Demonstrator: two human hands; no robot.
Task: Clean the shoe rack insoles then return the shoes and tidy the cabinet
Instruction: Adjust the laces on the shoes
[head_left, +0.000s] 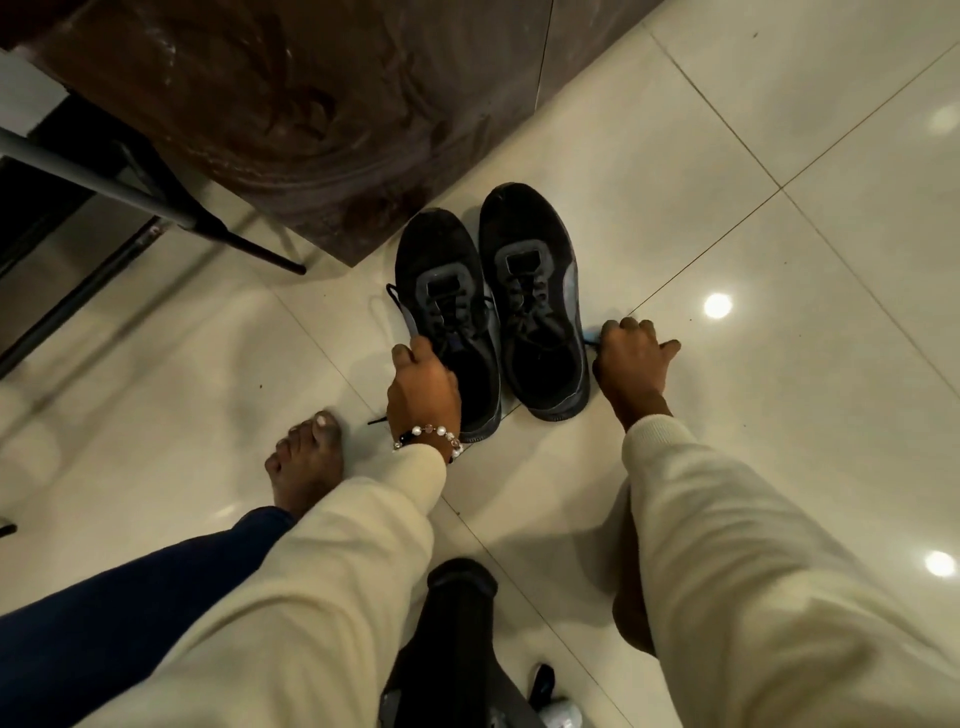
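Two black lace-up sneakers stand side by side on the glossy tiled floor, toes pointing away from me. My left hand grips the outer rim of the left sneaker near its opening, fingers curled over the edge. My right hand lies at the outer side of the right sneaker by its heel, thumb side against the shoe and fingers bent down onto the tile. Whether it grasps the shoe's edge is hidden. Both arms wear cream sleeves, and a bead bracelet circles the left wrist.
A dark brown cabinet side rises just behind the sneakers. A grey metal frame with black legs stands at left. My bare left foot is planted left of the shoes. A black object hangs below my chest.
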